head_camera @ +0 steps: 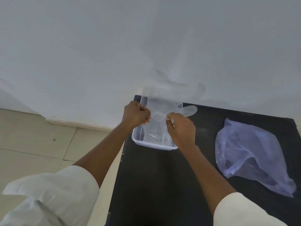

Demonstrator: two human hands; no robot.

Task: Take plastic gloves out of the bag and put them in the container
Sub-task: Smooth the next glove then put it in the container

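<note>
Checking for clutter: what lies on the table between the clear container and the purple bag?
Head view: only bare black table between clear plastic container and purple plastic bag.

The person wears a cream-white garment with loose, wide sleeves; the left sleeve [65, 190] and right sleeve [241, 211] end near the elbows, leaving both forearms bare.

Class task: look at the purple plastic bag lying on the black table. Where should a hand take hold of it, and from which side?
Probably at the crumpled open mouth of the bag, its near end facing the person. Come from the near side with the right hand; the loose folds there bunch up for a pinch grip, while the rest lies flat.
</note>
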